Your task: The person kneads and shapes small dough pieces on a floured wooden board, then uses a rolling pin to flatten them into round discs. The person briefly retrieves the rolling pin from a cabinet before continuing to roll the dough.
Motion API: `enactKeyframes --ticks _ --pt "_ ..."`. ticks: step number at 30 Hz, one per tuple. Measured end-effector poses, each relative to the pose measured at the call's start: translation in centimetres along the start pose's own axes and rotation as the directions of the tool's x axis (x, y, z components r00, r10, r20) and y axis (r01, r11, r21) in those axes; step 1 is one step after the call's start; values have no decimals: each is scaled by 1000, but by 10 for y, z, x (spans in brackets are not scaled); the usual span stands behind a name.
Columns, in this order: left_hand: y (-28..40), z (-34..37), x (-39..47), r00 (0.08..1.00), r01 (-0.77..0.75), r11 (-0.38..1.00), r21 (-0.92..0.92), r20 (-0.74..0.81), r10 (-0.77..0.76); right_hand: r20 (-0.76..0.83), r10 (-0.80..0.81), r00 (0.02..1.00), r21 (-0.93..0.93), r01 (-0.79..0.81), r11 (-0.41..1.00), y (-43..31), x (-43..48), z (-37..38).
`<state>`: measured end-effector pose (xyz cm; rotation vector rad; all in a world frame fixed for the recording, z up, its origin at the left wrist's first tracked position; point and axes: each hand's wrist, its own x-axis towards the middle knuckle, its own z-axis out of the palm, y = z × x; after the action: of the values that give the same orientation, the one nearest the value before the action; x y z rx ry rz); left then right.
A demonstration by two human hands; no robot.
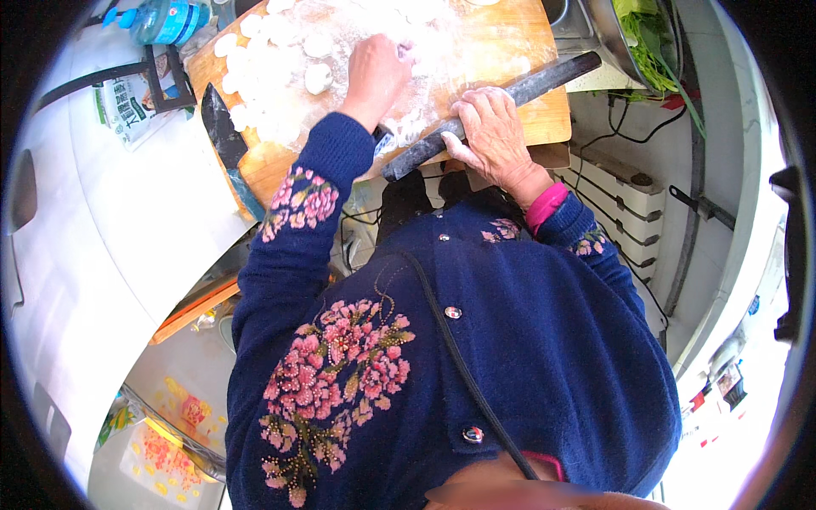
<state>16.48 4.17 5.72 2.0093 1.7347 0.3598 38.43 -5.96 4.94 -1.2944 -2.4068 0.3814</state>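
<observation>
My left hand (379, 73) is over the floured wooden board (542, 121), its fingers curled downward. Whatever may be under those fingers is hidden. Two small dough pieces (318, 78) lie just left of it. Farther left are several pale, flattened dough pieces (252, 27), washed out by bright light. My right hand (488, 131) grips a dark rolling pin (551, 75) dusted with flour. The pin slants across the board's near edge, its lower left end jutting past it. Flour whitens my right thumb and fingers.
A dark-bladed knife (220, 127) lies at the board's left edge. Beyond it are a printed plastic bag (131, 105) and a blue bottle (169, 22) on the white counter (115, 210). At upper right, a metal bowl (602, 32) holds leafy greens (644, 44). Cables (615, 131) hang below.
</observation>
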Motion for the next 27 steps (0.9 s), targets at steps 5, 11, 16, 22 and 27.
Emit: enactKeyframes --ticks 5,11,16,22,27 --pt "-6 -14 -16 990 -28 999 -44 135 34 16 44 999 -77 -43 996 -7 16 -3" --pt "-6 -28 -51 953 58 998 0 298 -56 -102 -37 994 -238 12 971 -2 75 21" --pt "-4 -33 -45 971 -21 997 70 238 4 -131 -161 978 -297 117 948 5 109 43" --pt "-19 -28 -51 965 102 994 -36 244 -90 46 31 998 -285 -17 958 -18 46 6" --pt "-18 -24 -65 973 164 972 -170 191 -131 28 113 993 -320 -98 942 -21 51 16"
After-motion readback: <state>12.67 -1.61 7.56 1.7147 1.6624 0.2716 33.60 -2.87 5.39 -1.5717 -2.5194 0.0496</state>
